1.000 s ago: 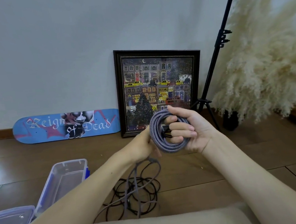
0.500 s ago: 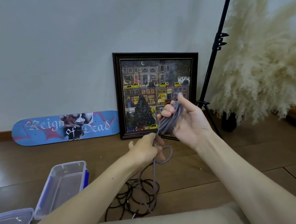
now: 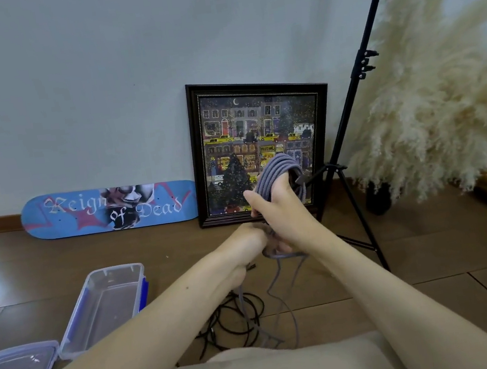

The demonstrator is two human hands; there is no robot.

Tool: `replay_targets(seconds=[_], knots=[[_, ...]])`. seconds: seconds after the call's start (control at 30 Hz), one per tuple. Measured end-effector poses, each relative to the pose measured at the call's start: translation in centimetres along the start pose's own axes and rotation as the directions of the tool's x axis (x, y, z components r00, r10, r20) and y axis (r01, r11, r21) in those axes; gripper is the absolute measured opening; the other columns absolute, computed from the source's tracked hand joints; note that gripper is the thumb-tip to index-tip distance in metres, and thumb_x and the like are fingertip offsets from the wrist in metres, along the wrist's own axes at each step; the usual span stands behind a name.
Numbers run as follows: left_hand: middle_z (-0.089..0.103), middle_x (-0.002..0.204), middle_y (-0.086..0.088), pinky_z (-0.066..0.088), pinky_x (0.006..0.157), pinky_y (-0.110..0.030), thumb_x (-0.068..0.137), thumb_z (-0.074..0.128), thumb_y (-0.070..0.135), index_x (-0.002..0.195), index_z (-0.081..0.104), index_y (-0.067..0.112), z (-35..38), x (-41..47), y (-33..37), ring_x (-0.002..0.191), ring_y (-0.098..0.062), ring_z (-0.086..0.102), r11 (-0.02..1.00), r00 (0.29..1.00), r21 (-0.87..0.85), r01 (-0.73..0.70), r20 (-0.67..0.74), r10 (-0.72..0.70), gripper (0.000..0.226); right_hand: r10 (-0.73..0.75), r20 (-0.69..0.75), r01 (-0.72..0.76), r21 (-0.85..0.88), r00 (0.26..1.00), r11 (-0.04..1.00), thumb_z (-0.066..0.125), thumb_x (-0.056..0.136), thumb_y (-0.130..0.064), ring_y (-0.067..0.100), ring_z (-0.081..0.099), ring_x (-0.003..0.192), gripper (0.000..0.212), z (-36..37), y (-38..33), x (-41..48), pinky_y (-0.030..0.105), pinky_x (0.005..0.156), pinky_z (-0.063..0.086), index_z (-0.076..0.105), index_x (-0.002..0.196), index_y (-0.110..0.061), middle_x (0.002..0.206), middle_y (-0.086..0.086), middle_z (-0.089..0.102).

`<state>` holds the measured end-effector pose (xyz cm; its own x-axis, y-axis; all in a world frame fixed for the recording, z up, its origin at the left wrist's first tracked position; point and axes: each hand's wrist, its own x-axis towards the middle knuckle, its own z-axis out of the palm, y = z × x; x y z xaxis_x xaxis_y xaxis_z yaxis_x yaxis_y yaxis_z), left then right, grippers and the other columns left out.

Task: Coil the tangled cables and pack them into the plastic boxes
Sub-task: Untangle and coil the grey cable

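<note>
head view, looking down along two bare forearms above a wooden floor (image 3: 60, 264). the right hand (image 3: 283, 213) is raised in front of a framed picture (image 3: 259, 126), its fingers curled round a coil of grey braided cable (image 3: 277, 167) whose loops stand up over the knuckles. the left hand (image 3: 244, 244) sits just below, touching the right wrist. its fingers are hidden behind that wrist, so its grip cannot be told. a loose tail of the same cable hangs from between the hands to the floor, beside a tangle of thin black cables (image 3: 238, 318). to the left lies an open clear plastic box (image 3: 114, 269) with blue clips, and a second clear box (image 3: 16, 353) sits at the bottom left corner. a blue skateboard deck (image 3: 109, 208) leans on the wall. a black tripod stand (image 3: 359, 107) and pale pampas grass (image 3: 441, 96) stand to the right.
</note>
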<state>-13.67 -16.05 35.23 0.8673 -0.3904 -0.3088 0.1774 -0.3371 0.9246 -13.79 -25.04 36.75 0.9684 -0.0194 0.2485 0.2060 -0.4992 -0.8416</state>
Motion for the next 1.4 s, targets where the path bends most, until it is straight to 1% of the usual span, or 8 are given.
replay_targets(seconds=[0.17,0.37,0.47,0.57,0.73,0.93,1.23,1.4], knots=[[0.068,0.070,-0.001,0.049,0.072,-0.018,0.081,0.053,-0.009,0.085,0.058,0.010,-2.5,-0.5,-0.5,0.075,-0.009,0.064,0.991,0.996,0.133,0.032,0.075,-0.042,0.020,-0.145,0.014,0.118,-0.660,0.989,0.742,0.042,0.102,-0.035,0.028,0.061,0.084,0.066,-0.7,1.1,0.5,0.030,0.059,0.038,0.018,0.141,0.012,0.088,0.007,0.059],[0.065,0.071,-0.009,0.049,0.073,-0.034,0.079,0.039,-0.016,0.081,0.054,0.009,-4.9,-1.2,0.0,0.068,-0.022,0.066,0.966,0.992,0.247,-0.074,0.119,0.045,0.030,0.060,0.073,0.005,-0.674,0.995,0.739,0.033,0.102,-0.045,0.030,0.061,0.092,0.076,-1.5,1.9,1.2,0.036,0.067,0.041,0.002,0.147,0.008,0.099,0.012,0.065],[0.063,0.070,-0.004,0.038,0.043,-0.018,0.083,0.039,-0.012,0.081,0.058,0.011,-5.5,-1.7,1.0,0.044,-0.010,0.049,0.931,0.992,0.349,-0.110,0.098,0.080,0.029,0.158,0.122,-0.039,-0.659,0.980,0.751,0.017,0.099,-0.055,0.030,0.056,0.093,0.072,-1.6,2.1,1.2,0.037,0.069,0.033,0.021,0.144,0.000,0.095,0.008,0.056],[0.061,0.063,0.000,0.031,0.040,-0.012,0.081,0.045,-0.007,0.082,0.068,0.008,-5.6,-1.8,1.9,0.040,-0.001,0.042,0.857,0.985,0.486,-0.170,0.056,0.164,0.027,0.121,0.193,0.055,-0.715,0.974,0.697,0.004,0.094,-0.060,0.026,0.049,0.077,0.067,-1.5,2.1,0.9,0.032,0.059,0.025,0.050,0.101,-0.013,0.079,0.000,0.047],[0.072,0.080,-0.003,0.044,0.079,-0.019,0.081,0.059,0.002,0.082,0.074,0.015,-7.0,-1.9,1.9,0.085,-0.009,0.061,0.846,0.950,0.442,-0.298,0.054,0.306,0.020,0.214,0.235,-0.022,-0.624,0.948,0.781,-0.002,0.092,-0.065,0.015,0.045,0.056,0.075,-1.4,1.6,0.6,0.029,0.059,0.031,0.046,0.075,-0.010,0.061,0.003,0.048],[0.071,0.073,-0.008,0.045,0.072,-0.011,0.086,0.066,0.011,0.084,0.074,0.016,-8.2,-1.4,1.3,0.067,0.000,0.061,0.846,0.891,0.297,-0.442,0.034,0.454,0.010,0.301,0.446,-0.266,-0.139,0.843,0.954,0.005,0.077,-0.083,0.015,0.029,0.032,0.086,-3.1,1.5,0.5,0.021,0.038,0.028,0.047,0.074,-0.008,0.040,0.002,0.035],[0.069,0.073,-0.009,0.046,0.069,-0.010,0.087,0.064,0.011,0.086,0.072,0.009,-8.3,-1.5,1.6,0.068,-0.004,0.062,0.820,0.852,0.250,-0.515,0.045,0.521,0.009,0.271,0.708,-0.428,0.048,0.652,0.903,0.007,0.081,-0.081,0.015,0.027,0.026,0.084,-3.6,1.6,0.4,0.021,0.038,0.023,0.047,0.067,-0.008,0.035,0.003,0.032],[0.066,0.064,0.007,0.040,0.058,-0.006,0.086,0.065,0.013,0.091,0.074,0.005,-8.1,-1.4,1.4,0.060,0.004,0.056,0.834,0.849,0.184,-0.520,0.009,0.528,0.013,0.190,0.767,-0.510,0.201,0.613,0.836,0.044,0.083,-0.067,0.009,0.020,0.026,0.055,-4.6,0.8,0.0,0.025,0.041,0.018,0.044,0.065,-0.015,0.034,-0.005,0.026]])
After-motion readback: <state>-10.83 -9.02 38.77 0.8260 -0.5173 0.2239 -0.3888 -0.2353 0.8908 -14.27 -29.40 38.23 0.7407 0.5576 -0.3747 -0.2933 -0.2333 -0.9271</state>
